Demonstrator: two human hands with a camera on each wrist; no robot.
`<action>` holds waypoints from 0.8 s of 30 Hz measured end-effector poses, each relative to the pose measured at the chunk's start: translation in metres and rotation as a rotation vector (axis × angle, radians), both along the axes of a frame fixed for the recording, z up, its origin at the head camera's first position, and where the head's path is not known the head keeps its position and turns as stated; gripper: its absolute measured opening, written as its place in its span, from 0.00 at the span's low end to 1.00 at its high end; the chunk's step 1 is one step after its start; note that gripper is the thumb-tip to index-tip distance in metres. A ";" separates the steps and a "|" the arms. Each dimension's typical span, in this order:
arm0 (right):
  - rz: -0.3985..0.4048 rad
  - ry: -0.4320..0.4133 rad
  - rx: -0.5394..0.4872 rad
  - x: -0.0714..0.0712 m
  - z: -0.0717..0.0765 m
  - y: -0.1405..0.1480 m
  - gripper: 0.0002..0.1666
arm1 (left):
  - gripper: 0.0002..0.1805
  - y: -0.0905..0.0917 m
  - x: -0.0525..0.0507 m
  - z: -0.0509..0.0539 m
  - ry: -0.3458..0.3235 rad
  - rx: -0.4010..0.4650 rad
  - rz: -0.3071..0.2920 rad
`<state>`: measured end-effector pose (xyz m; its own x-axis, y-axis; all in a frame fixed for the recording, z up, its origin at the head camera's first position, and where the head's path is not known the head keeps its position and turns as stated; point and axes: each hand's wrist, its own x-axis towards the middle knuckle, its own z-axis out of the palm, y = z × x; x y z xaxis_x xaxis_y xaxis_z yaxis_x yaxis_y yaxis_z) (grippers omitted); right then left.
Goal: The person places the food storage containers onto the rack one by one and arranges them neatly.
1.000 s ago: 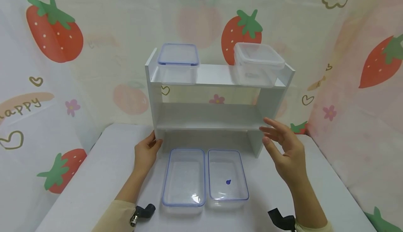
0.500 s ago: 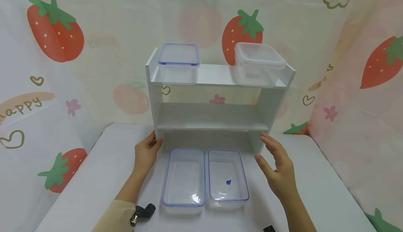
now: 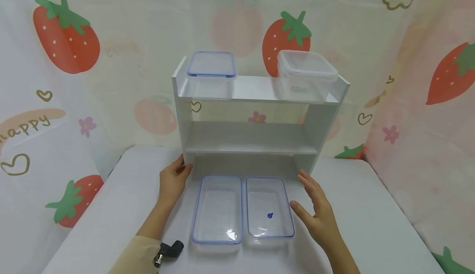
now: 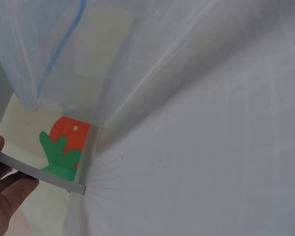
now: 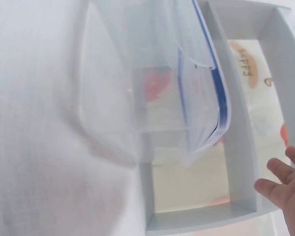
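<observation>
My left hand (image 3: 172,184) grips the lower left side panel of a white shelf unit (image 3: 252,137). In the left wrist view the thumb and fingers lie on opposite faces of that panel (image 4: 51,180). My right hand (image 3: 320,219) hovers with spread fingers just right of a clear food container (image 3: 269,201), which has a blue rim and a small blue mark. Whether it touches the rim is hard to tell. Beside that container stands another blue-rimmed food container (image 3: 217,208). The right wrist view shows blue edging on a container (image 5: 220,96) and my fingertips at lower right.
On the top shelf stand a blue-edged lidded container (image 3: 210,65) at left and a colourless lidded container (image 3: 307,74) at right. The white table (image 3: 363,220) extends on both sides. A strawberry-printed cloth (image 3: 122,80) hangs behind.
My right hand has come down and to the left, from beside the shelf's right panel to the right container's edge. My left hand keeps its grip on the left panel.
</observation>
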<state>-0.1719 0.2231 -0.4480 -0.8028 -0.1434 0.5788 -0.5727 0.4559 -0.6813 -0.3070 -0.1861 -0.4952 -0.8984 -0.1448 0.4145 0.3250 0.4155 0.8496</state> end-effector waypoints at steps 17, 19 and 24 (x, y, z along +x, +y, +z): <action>0.065 -0.144 0.092 -0.002 -0.040 0.004 0.59 | 0.27 0.000 0.000 -0.002 0.006 -0.004 -0.013; 0.073 -0.168 0.092 -0.001 -0.044 0.003 0.61 | 0.27 0.000 0.000 -0.002 0.000 -0.005 -0.008; 0.111 -0.209 0.091 -0.001 -0.051 0.002 0.66 | 0.27 0.001 -0.001 -0.002 -0.012 0.004 -0.003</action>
